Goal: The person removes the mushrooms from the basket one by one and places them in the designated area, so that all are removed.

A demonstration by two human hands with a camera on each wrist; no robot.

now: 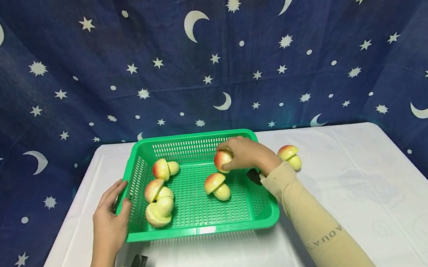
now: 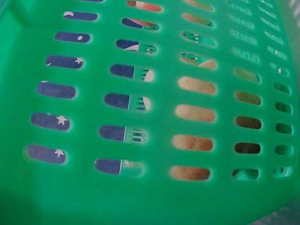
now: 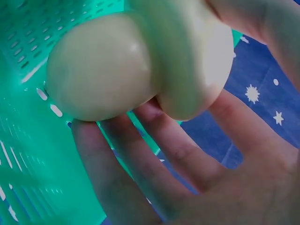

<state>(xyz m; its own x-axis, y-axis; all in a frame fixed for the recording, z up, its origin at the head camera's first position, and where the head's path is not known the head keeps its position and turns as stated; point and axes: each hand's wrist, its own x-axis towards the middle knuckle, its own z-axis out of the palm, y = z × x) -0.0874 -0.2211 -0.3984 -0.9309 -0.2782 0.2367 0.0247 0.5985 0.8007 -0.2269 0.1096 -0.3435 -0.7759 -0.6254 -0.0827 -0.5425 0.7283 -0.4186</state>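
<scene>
In the head view my right hand (image 1: 245, 152) grips a toy mushroom (image 1: 223, 159) with a red-yellow cap, at the right end of a green basket (image 1: 200, 231). The right wrist view has its pale stem (image 3: 101, 68) close up, with fingers curled round the mushroom. Just in front of that hand lies another mushroom (image 1: 218, 187) in the basket. Three more, one mushroom (image 1: 160, 170) behind the others, lie along the left side. My left hand (image 1: 109, 219) rests against the left rim, thumb and fingers spread. Only the slotted wall (image 2: 159, 93) fills the left wrist view.
One more mushroom (image 1: 290, 157) lies on the white tablecloth (image 1: 369, 203), right of the basket and beyond my right forearm. A dark blue curtain (image 1: 177, 102) with moons and stars hangs behind the table.
</scene>
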